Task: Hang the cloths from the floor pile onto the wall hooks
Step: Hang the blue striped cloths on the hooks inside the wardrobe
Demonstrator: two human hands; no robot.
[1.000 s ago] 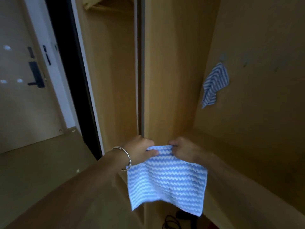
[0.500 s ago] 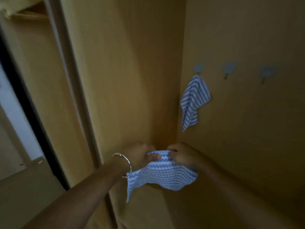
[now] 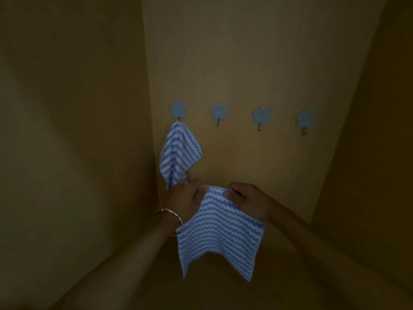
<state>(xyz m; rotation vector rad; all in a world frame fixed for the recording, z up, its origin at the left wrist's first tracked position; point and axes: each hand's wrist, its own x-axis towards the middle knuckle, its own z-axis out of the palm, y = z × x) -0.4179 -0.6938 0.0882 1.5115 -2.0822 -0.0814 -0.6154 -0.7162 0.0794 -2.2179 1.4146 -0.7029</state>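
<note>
A soft cloth (image 3: pixel 219 231) with wavy blue-and-white stripes drooped at 6 o'clock. The curled fingers of the left hand (image 3: pixel 186 198) and right hand (image 3: pixel 248 201) pinched its top edge. On the dim tan wall (image 3: pixel 245 63), a matching hung cloth (image 3: pixel 178 153) dangled from a flower-shaped hook (image 3: pixel 178 109), with three bare hooks (image 3: pixel 261 115) toward its 3 o'clock.

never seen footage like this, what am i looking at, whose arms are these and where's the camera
No machine here: a person wears a camera on the head, looking forward and down, so the arms are their own. The left hand, wearing a bracelet, and the right hand each pinch the top edge of a blue-and-white striped cloth. Ahead is a wooden wall with a row of four blue hooks. The leftmost hook carries a second cloth; the other three are bare.
</note>
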